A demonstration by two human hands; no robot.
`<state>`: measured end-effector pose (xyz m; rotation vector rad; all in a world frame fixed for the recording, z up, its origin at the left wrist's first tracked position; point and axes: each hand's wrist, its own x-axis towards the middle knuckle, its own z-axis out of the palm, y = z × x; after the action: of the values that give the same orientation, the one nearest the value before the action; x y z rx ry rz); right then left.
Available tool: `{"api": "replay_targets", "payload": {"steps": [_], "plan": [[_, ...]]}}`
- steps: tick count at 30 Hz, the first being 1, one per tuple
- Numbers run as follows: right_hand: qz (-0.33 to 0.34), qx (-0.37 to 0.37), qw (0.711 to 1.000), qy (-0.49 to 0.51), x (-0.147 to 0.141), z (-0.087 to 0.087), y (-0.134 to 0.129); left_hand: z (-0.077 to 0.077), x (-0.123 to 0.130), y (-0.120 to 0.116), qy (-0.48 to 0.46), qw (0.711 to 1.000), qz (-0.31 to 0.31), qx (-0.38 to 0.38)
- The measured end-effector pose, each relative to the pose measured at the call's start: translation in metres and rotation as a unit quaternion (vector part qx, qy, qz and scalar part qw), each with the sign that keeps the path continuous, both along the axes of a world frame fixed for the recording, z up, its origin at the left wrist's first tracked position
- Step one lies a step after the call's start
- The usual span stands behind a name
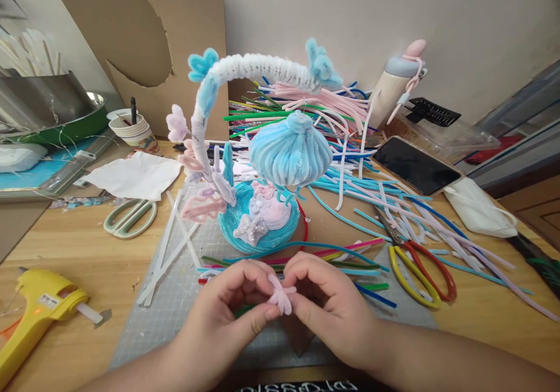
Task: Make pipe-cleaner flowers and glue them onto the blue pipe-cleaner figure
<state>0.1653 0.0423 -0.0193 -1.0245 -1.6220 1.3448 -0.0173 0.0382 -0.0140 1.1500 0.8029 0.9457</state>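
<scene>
Between my two hands is a small pale pink pipe-cleaner flower [280, 298] with rounded loops. My left hand [231, 316] pinches it from the left with thumb and fingers. From the right, my right hand [332, 310] grips it the same way. Just beyond them stands a pipe-cleaner lamp: its round blue base [227, 228] carries a star and pink and white pieces. A white arch [258, 65] rises from the base, with blue and pink flowers along it. A blue shell-shaped shade [291, 153] hangs above the base.
A yellow glue gun [48, 304] lies at left, near green-handled scissors [131, 217] and a white tissue [135, 173]. Loose pipe cleaners [315, 97] are heaped behind the lamp. Red-and-yellow scissors [420, 275], a phone [415, 164] and a bottle [389, 88] are at right. A cutting mat [144, 328] lies beneath.
</scene>
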Motion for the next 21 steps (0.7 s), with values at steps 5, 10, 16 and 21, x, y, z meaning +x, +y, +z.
{"api": "replay_targets", "payload": {"steps": [5,10,16,21], "plan": [[-0.005,0.011,1.000,-0.007,0.0008,-0.0015,0.0003,0.0012,0.0003,-0.0018,0.059,0.998,0.009,0.010],[0.007,0.075,0.997,-0.025,0.0023,-0.0023,-0.0015,-0.0026,0.0001,-0.0035,0.135,0.988,0.014,0.068],[0.047,0.140,0.988,-0.043,0.0042,-0.0028,-0.0032,-0.0033,-0.0003,-0.0003,0.172,0.977,0.024,0.124],[0.016,0.142,0.990,-0.019,0.0027,0.0014,-0.0007,0.0019,-0.0006,0.0033,0.159,0.980,0.044,0.115]]}}
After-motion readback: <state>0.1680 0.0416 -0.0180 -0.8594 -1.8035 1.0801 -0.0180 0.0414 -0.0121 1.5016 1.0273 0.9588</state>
